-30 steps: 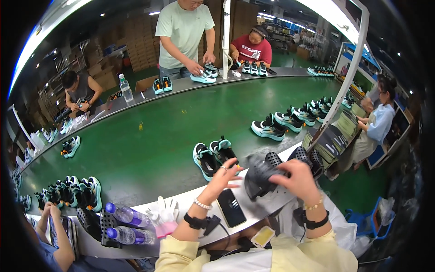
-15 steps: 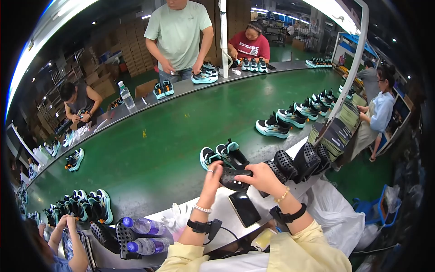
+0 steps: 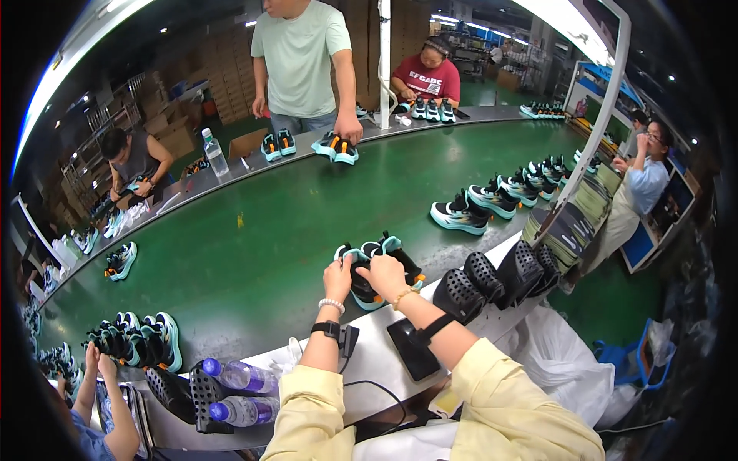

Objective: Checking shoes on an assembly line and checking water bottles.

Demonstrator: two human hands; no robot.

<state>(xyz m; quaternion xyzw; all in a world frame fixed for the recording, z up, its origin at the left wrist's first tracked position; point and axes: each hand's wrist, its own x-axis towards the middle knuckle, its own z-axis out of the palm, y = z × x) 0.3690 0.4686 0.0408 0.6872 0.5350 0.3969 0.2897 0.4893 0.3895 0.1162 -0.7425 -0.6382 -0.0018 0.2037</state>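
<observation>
Near the belt's front edge, a pair of black sneakers with mint-green soles stands in front of me. My left hand (image 3: 337, 278) is closed around the collar of the left sneaker (image 3: 364, 297). My right hand (image 3: 386, 276) is closed at the same shoe's mouth, thumb toward the left hand. Between the hands is a dark surface, apparently the black perforated shoe form, mostly hidden by fingers and shoe. Close beside my right hand stands the other sneaker (image 3: 404, 257), its tongue up. More black perforated forms (image 3: 459, 297) lie right of my right wrist.
A black phone (image 3: 413, 349) lies on the white ledge under my right forearm. Two purple-capped bottles (image 3: 244, 411) lie to my left. Rows of sneakers stand on the green belt (image 3: 254, 284) at both sides. A white post (image 3: 592, 131) rises at right. Co-workers stand around the belt.
My hands have carried the black form from above the ledge to the left sneaker, and now grip there. Across the belt, a person's hand has turned a sneaker and moved it forward.
</observation>
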